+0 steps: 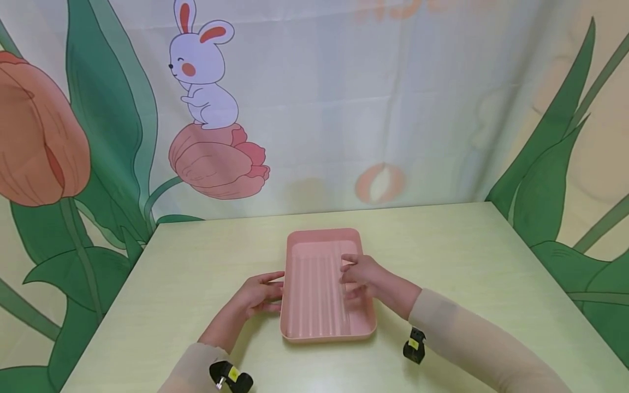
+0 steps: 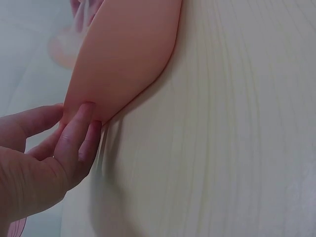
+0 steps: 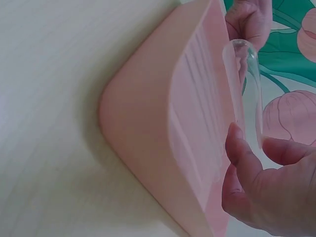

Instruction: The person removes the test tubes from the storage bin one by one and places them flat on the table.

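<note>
A pink rectangular tray [image 1: 324, 240] sits on the table, with several clear ridges running lengthwise inside it. My left hand [image 1: 262, 293] is at the tray's left side, and in the left wrist view its fingertips [image 2: 88, 109] touch the outer wall near the rim. Over the tray's right half is my right hand [image 1: 361, 274]. Between thumb and fingers it pinches a clear, round-ended tube [image 3: 254, 66], which is hard to make out in the head view. Whether the ridges are tubes of the same kind I cannot tell.
The pale wood-grain tabletop [image 1: 221, 251] surrounds the tray. Behind it hangs a printed curtain [image 1: 314, 109] with a rabbit and tulips. A small black device [image 1: 414, 346] is attached at the right wrist, another black device [image 1: 231, 376] at the left.
</note>
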Demonstrator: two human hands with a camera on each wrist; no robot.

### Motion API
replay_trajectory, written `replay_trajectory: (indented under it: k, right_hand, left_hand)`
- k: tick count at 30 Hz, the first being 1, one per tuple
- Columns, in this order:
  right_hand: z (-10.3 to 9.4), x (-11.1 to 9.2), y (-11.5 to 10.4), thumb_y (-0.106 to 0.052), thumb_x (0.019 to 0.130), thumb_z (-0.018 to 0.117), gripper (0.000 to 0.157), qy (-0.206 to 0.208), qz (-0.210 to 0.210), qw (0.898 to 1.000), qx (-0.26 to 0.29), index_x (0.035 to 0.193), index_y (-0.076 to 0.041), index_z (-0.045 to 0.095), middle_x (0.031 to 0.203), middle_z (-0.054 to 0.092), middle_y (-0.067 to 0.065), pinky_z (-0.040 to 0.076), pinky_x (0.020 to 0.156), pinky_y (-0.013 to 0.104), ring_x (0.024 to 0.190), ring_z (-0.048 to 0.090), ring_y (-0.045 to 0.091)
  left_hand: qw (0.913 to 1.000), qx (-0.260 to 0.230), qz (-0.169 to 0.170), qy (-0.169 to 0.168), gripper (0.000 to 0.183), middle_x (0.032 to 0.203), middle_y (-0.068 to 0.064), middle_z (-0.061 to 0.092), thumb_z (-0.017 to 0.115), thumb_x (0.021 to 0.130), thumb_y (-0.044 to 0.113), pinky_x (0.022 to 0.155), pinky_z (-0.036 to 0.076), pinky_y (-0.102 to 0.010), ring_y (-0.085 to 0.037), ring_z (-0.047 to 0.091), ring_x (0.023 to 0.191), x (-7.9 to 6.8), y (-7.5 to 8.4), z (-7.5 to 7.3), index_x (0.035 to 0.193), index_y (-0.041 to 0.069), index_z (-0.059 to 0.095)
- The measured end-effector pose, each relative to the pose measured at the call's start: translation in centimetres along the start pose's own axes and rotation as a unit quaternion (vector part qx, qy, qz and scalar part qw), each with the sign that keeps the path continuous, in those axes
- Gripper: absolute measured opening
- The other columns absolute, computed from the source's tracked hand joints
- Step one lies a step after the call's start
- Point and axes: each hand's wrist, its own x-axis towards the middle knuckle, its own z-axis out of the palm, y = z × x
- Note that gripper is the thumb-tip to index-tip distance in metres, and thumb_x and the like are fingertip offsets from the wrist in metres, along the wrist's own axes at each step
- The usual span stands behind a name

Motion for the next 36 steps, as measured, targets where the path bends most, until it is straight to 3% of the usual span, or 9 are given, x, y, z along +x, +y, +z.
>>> replay_trajectory:
  k: [5, 19, 26, 36]
  right_hand:
    - [-0.6, -0.5, -1.2, 0.014, 0.090, 0.057, 0.072, -0.010, -0.015, 1.000, 0.000, 0.157, -0.004, 0.037, 0.117, 0.052, 0.008, 0.062, 0.061, 0.034, 0.098, 0.056, 0.019]
    - [-2.7, -1.8, -3.1, 0.010, 0.093, 0.057, 0.074, -0.030, -0.044, 0.999, -0.010, 0.161, -0.005, 0.030, 0.131, 0.049, 0.011, 0.062, 0.063, 0.030, 0.110, 0.056, 0.022]
    - [-3.8, -2.2, -4.0, 0.008, 0.096, 0.057, 0.074, -0.033, -0.052, 0.998, -0.014, 0.162, -0.009, 0.029, 0.128, 0.049, 0.008, 0.061, 0.063, 0.028, 0.107, 0.055, 0.020]
    - [-5.0, -2.6, -4.3, 0.008, 0.097, 0.055, 0.074, -0.037, -0.059, 0.997, -0.025, 0.163, -0.007, 0.025, 0.147, 0.043, 0.017, 0.062, 0.069, 0.029, 0.115, 0.055, 0.023]
  left_hand:
    - [1.0000, -0.002, 0.001, 0.004, 0.055, 0.149, -0.032, 0.051, 0.056, 0.099, -0.003, 0.076, 0.065, -0.037, -0.017, 0.072, 0.097, 0.0, 0.1, 0.0, 0.152, -0.001, 0.045]
    - [1.0000, -0.004, 0.004, -0.005, 0.057, 0.150, -0.033, 0.049, 0.055, 0.098, -0.005, 0.077, 0.065, -0.038, -0.016, 0.071, 0.097, 0.2, 0.0, -0.1, 0.153, -0.002, 0.042]
    - [1.0000, -0.004, 0.005, -0.003, 0.056, 0.151, -0.033, 0.048, 0.056, 0.099, -0.004, 0.077, 0.065, -0.038, -0.017, 0.071, 0.098, 0.2, 0.0, -0.1, 0.153, -0.002, 0.042]
    - [1.0000, 0.001, 0.005, -0.004, 0.056, 0.150, -0.033, 0.049, 0.056, 0.098, -0.004, 0.076, 0.065, -0.038, -0.018, 0.071, 0.099, 0.0, -0.1, 0.0, 0.153, -0.002, 0.042]
